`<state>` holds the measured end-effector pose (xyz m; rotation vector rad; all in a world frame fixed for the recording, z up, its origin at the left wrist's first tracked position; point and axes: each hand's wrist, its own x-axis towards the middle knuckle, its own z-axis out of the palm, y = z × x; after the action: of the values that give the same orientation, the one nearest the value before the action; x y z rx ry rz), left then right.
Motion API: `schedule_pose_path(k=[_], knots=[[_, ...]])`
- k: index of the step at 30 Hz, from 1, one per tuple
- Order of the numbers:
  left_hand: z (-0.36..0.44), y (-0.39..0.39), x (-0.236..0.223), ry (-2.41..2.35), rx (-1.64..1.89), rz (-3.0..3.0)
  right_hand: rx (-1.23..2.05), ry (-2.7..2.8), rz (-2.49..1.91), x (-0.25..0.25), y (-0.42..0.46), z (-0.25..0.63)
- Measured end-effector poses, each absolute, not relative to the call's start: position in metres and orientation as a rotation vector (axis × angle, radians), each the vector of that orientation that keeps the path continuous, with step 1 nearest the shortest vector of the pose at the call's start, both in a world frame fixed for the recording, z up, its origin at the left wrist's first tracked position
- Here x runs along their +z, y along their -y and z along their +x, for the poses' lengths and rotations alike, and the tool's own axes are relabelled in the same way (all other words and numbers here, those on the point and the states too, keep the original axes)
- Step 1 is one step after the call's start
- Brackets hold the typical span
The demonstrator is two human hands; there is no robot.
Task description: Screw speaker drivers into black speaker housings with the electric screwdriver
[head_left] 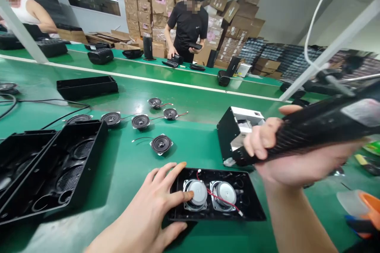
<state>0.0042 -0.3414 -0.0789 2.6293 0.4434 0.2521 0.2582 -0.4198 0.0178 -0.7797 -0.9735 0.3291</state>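
Note:
A black speaker housing (252,205) lies open side up on the green bench. Two round speaker drivers (198,193) sit in it, silver magnets upward, with red wires and white plugs across them. My left hand (160,197) spans the housing's left end, fingers at the far edge and thumb at the near edge; its index finger touches the left driver. Raised above the housing's right side, my right hand (285,158) is wrapped round a black electric screwdriver (314,126) with a ribbed grip. The tool's tip points left and down.
Loose speaker drivers (161,144) lie beyond the housing. Larger black housings (86,174) stand at left, another black case (87,87) behind. A black-and-white box-shaped device (227,132) is behind the screwdriver. Across the bench, a person (190,27) handles black parts.

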Motion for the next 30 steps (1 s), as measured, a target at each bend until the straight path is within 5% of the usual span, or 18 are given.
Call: schedule_pose_path(k=[13, 30], knots=[[0.060, 0.343, -0.112, -0.121, 0.617, 3.049, 0.029, 0.825, -0.926, -0.006, 0.448, 0.342], [0.097, 0.371, -0.062, -0.013, 0.059, 2.710, 0.216, 0.844, -0.835, 0.019, 0.498, 0.301]])
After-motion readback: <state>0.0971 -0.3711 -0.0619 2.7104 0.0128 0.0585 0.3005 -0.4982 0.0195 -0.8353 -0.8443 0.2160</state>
